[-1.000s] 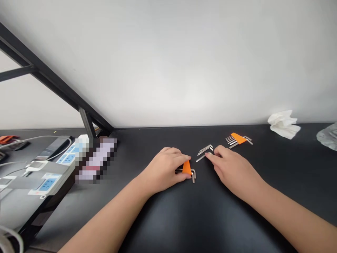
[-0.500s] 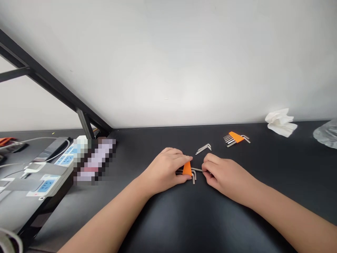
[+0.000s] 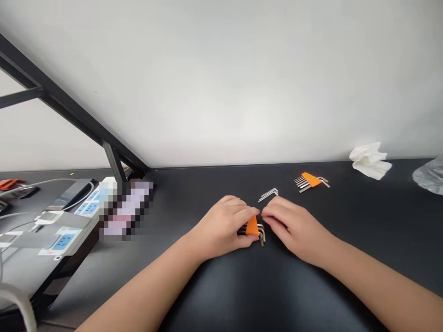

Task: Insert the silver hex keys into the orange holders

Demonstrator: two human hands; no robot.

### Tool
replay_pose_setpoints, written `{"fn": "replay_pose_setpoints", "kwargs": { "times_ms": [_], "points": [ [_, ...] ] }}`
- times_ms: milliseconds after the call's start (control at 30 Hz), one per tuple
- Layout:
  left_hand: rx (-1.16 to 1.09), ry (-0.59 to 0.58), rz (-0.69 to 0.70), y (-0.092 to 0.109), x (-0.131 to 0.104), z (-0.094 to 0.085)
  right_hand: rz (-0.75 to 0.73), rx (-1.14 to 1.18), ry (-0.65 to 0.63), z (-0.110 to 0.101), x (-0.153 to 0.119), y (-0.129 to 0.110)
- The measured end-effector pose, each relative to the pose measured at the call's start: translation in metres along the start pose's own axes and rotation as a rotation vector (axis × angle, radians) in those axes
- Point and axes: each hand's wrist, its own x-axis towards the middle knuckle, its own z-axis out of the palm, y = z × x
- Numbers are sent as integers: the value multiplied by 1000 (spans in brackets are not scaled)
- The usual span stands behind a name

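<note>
left hand [image 3: 224,227], orange hex-key holder [image 3: 252,226] (gripped)

There are two bare hands [image 3: 223,225] [image 3: 297,227], two orange wedge-shaped hex-key holders [image 3: 252,226] [image 3: 311,180], apparently three loose silver L-shaped hex keys [image 3: 268,195], one crumpled white tissue [image 3: 370,160], one translucent plastic bag [image 3: 431,177].

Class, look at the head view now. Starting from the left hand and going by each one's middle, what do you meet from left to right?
Left hand, gripped orange holder, loose hex keys, right hand, second orange holder, crumpled white tissue, clear plastic.
</note>
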Motion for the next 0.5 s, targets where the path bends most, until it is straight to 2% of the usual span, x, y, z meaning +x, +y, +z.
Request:
{"fn": "replay_pose_setpoints", "kwargs": {
  "times_ms": [100, 233, 500],
  "points": [
    [-15, -37, -63, -5, -4, -1, 51, -198, 100, -8, 0, 16],
    [-32, -89, -154, -9, -4, -3, 74, -444, 77, -11, 1, 31],
    [-6, -88, -295, -9, -3, -5, 58, -571, 6, -9, 2, 15]
  ]
}}
